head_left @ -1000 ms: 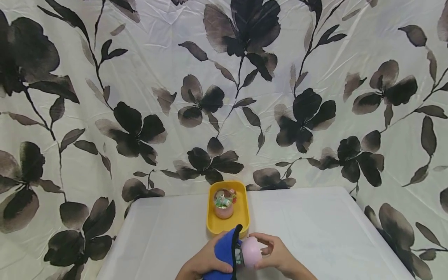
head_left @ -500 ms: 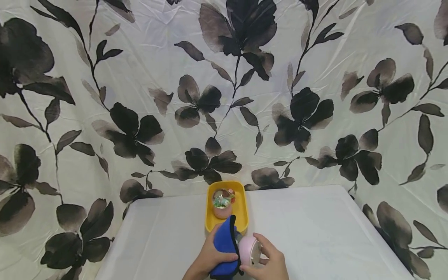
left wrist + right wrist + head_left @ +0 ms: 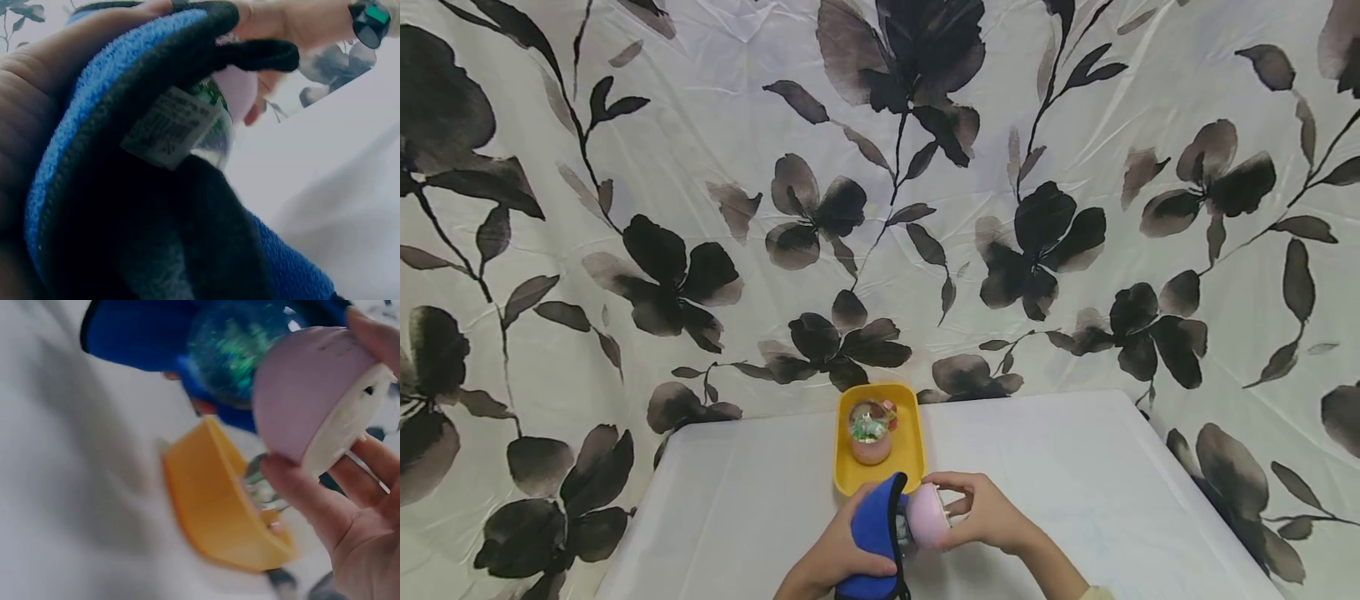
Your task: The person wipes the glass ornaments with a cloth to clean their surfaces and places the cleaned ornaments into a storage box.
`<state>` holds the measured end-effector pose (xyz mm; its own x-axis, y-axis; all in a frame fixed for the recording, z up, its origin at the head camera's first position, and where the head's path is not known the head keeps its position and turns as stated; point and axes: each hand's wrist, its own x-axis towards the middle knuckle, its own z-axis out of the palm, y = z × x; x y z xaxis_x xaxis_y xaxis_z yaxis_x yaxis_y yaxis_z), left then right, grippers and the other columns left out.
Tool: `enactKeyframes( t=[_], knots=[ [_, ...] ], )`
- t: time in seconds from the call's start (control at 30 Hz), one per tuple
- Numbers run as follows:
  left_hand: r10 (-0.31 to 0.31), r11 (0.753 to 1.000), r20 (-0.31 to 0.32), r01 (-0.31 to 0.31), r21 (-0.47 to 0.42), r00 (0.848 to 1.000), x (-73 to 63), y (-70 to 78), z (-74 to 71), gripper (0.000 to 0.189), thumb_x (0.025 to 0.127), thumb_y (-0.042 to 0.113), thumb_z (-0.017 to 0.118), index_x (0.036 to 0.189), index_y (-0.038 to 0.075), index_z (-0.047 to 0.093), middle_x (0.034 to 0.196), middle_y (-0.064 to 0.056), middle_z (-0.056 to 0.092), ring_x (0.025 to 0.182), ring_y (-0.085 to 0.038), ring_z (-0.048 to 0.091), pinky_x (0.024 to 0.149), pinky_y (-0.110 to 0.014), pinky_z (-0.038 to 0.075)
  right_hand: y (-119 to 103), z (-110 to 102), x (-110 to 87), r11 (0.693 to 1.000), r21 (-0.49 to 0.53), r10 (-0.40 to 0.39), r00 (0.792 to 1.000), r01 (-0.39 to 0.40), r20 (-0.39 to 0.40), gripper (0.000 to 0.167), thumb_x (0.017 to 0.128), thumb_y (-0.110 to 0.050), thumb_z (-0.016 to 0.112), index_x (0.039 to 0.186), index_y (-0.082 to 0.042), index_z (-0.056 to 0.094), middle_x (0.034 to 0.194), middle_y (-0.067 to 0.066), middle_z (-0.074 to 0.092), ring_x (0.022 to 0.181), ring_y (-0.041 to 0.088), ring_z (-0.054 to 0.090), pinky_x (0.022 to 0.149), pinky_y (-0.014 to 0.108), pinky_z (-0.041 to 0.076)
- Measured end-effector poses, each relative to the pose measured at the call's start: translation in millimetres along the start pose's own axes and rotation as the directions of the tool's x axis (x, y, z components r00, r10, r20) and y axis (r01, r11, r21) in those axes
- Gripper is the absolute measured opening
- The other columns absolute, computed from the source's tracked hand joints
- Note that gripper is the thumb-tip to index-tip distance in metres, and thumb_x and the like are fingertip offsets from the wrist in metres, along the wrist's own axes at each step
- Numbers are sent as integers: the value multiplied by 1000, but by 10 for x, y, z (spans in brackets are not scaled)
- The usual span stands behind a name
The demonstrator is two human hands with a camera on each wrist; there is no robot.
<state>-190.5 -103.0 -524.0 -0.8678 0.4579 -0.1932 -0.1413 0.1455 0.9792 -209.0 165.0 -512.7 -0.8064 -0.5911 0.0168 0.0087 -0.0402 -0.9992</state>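
My left hand (image 3: 833, 546) grips a folded blue terry cloth (image 3: 874, 525) with black trim, bent open toward the right. With fingertips and thumb my right hand (image 3: 988, 512) holds a snow globe by its pink base (image 3: 927, 517). The globe lies on its side, its clear glass ball (image 3: 234, 353) with green glitter turned into the cloth. In the right wrist view the cream underside (image 3: 347, 422) of the base shows. A white printed label (image 3: 170, 127) hangs inside the cloth in the left wrist view. The cloth partly hides the glass.
Behind the hands a yellow tray (image 3: 907, 454) stands on the white table (image 3: 1037, 450). A second snow globe (image 3: 870, 437) with a pink base is upright in it, a small red item (image 3: 891, 419) beside it. A floral sheet (image 3: 700, 167) hangs behind the table.
The snow globe turned in the right hand, its underside showing more half a second ago than now. The right hand has shifted slightly up; the left hand keeps hold of the cloth.
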Motion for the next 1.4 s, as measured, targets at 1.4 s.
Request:
enactKeyframes(
  t=[1.4],
  knots=[
    [66,996,66,-61,-67,996,-8,31,-45,76,78,22,81,143,23,41,127,-11,54,109,-32,53,88,-48,47,119,-81,123,985,139,92,993,-102,76,56,80,-16,72,132,-3,57,121,12,61,96,23,61,74,36,54]
  ],
)
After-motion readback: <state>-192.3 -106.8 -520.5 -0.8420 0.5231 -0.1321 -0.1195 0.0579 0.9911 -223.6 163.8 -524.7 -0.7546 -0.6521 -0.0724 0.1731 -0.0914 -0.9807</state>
